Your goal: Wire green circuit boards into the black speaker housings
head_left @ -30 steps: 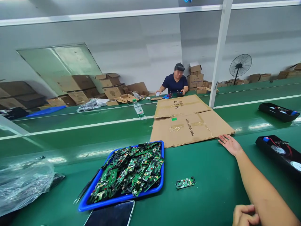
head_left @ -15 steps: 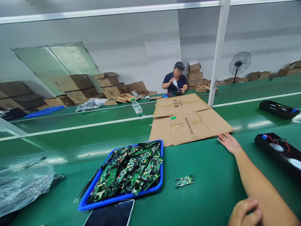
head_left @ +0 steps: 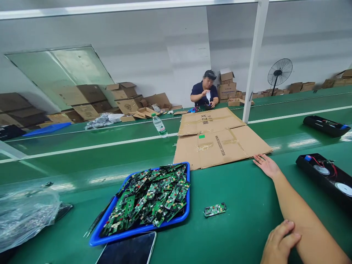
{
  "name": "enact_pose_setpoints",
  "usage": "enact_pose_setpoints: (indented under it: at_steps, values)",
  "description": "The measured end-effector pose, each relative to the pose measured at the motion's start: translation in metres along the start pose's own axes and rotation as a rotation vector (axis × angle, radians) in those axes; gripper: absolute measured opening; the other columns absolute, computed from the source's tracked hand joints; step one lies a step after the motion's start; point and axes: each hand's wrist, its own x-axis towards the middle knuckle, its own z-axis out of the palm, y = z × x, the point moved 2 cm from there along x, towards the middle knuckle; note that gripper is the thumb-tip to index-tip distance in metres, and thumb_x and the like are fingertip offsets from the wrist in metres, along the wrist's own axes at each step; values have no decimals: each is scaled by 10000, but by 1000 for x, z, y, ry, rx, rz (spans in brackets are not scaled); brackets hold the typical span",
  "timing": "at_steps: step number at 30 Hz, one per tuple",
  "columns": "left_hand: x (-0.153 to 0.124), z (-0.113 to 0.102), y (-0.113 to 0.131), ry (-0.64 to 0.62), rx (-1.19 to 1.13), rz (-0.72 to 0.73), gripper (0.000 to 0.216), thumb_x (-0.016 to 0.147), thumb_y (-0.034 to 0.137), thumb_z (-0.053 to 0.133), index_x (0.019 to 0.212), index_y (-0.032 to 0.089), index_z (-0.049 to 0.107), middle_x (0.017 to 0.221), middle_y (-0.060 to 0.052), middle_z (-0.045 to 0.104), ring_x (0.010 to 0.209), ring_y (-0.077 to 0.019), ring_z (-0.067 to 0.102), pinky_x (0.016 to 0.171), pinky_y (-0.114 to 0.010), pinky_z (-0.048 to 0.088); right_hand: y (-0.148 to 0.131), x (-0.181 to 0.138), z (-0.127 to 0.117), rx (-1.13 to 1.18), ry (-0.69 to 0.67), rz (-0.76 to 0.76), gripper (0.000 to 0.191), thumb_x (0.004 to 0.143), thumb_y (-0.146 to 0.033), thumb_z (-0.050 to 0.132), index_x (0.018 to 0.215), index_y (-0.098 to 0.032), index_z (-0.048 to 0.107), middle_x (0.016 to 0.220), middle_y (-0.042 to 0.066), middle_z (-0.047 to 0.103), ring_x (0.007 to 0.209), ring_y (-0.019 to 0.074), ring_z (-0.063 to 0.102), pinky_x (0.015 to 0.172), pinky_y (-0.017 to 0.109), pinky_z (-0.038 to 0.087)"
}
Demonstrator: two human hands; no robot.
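My right hand [head_left: 266,165] lies palm up with its fingers stretched out and apart. Its fingertips are at the near right edge of the flattened cardboard [head_left: 220,143], and it holds nothing. Lower down, my left hand [head_left: 281,240] rests its bent fingertips on my right forearm, with a gap between thumb and fingers and nothing held. A single green circuit board [head_left: 215,209] lies on the green table left of my hands. Many more circuit boards [head_left: 154,194] are heaped in a blue tray [head_left: 141,231]. To the right stands a black speaker housing [head_left: 327,176] with wires and round drivers showing.
A dark-screened tablet [head_left: 128,249] and tweezers [head_left: 99,216] lie beside the tray. Far left is a clear plastic bag [head_left: 30,216]. A water bottle [head_left: 159,125] and another housing [head_left: 326,125] stand farther back. A white post [head_left: 254,62] rises behind the cardboard; a co-worker [head_left: 205,91] sits beyond.
My left hand has shifted slightly left and up, its fingers now less curled and resting on my right forearm. My right hand stays by the cardboard. The view has shifted slightly.
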Motion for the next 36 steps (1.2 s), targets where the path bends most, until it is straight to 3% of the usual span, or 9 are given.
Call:
enact_pose_setpoints:
  at_steps: [3, 6, 9, 11, 16, 21, 26, 31, 36]
  values:
    - [4, -6, 6, -21, -45, -25, 806, 771, 672, 391, 1359, 121, 350, 1411, -163, 357, 1314, -268, 307, 1075, -414, 270, 0, 1, -1, -1, 1, 2, 168, 887, -160, 379, 883, -177, 546, 1002, 87, 613, 985, 174, 605, 868, 386, 529]
    - [5, -8, 11, -10, -115, -14, 885, 689, 706, 499, 1336, 114, 376, 1410, -176, 353, 1313, -283, 307, 1074, -414, 273, 0, 1, -1, 1, 0, 3, 148, 880, -159, 398, 882, -171, 546, 1009, 96, 608, 984, 179, 605, 859, 382, 533]
    - [3, -9, 15, 67, -201, -68, 746, 683, 694, 521, 1190, 147, 495, 1377, -163, 412, 1294, -283, 345, 1062, -427, 293, -1, 0, 0, 2, 1, 7, 155, 882, -156, 391, 881, -170, 544, 1004, 99, 609, 981, 180, 605, 846, 381, 540]
    - [2, -10, 16, 64, -239, -136, 693, 710, 678, 501, 1163, 154, 493, 1389, -155, 396, 1300, -278, 336, 1059, -438, 294, -1, -1, 1, 3, 2, 8, 161, 886, -154, 385, 882, -169, 545, 1002, 100, 610, 982, 182, 605, 839, 380, 544]
    - [0, -8, 12, -84, -179, -137, 881, 737, 631, 512, 1388, 106, 234, 1478, -173, 166, 1353, -272, 197, 1088, -447, 221, -1, -2, 3, 3, 12, 7, 166, 893, -153, 381, 905, -166, 546, 1009, 104, 611, 985, 186, 603, 815, 373, 555]
    - [-1, -3, 3, 25, -238, -171, 742, 690, 680, 533, 1184, 131, 461, 1459, -189, 242, 1320, -309, 284, 1044, -463, 295, -2, -2, 4, 13, 13, 3, 173, 896, -151, 373, 895, -170, 545, 992, 98, 613, 982, 184, 603, 799, 370, 561]
    - [-2, -1, 1, -62, -205, -185, 943, 691, 716, 495, 1385, 123, 260, 1474, -193, 184, 1347, -324, 197, 1071, -479, 236, -1, -2, 3, 20, 5, 3, 179, 896, -152, 370, 887, -162, 548, 988, 103, 612, 975, 185, 604, 795, 369, 559]
    - [-6, -3, 6, -80, -149, -218, 682, 770, 702, 367, 1283, 261, 456, 1475, -94, 235, 1319, -315, 277, 1048, -492, 275, 0, -1, 2, 16, -5, 1, 174, 894, -158, 381, 886, -165, 554, 994, 101, 614, 980, 184, 601, 818, 378, 550]
    - [-4, -7, 12, 2, -121, -196, 791, 760, 666, 439, 1389, 208, 295, 1492, -143, 157, 1353, -324, 173, 1075, -504, 197, 0, 1, 0, 14, -7, 1, 174, 892, -158, 383, 874, -171, 556, 984, 91, 618, 974, 176, 603, 818, 368, 549]
